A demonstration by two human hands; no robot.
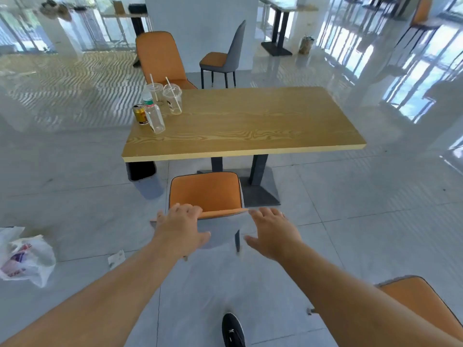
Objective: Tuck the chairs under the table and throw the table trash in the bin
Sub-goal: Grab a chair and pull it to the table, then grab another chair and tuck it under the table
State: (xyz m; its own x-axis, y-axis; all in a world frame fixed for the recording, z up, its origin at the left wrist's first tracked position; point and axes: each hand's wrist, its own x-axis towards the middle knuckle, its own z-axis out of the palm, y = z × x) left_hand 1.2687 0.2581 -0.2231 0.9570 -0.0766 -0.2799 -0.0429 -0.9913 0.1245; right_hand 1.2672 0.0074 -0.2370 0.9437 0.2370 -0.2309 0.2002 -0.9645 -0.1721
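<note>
orange chair pulled out | cups, bottle, can on table

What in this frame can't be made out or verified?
- bin: mostly hidden by the table edge, head view; contents unseen.
- can label: too small to read.
- near chair: legs blurred and hidden by left hand and right hand; grip unclear.
- Bottom-right chair: cut off by frame.

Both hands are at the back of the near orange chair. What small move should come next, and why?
Probably close both hands on the near chair backrest and push it forward: its seat stands clear of the table edge, and the fingers look spread, not gripping.
</note>
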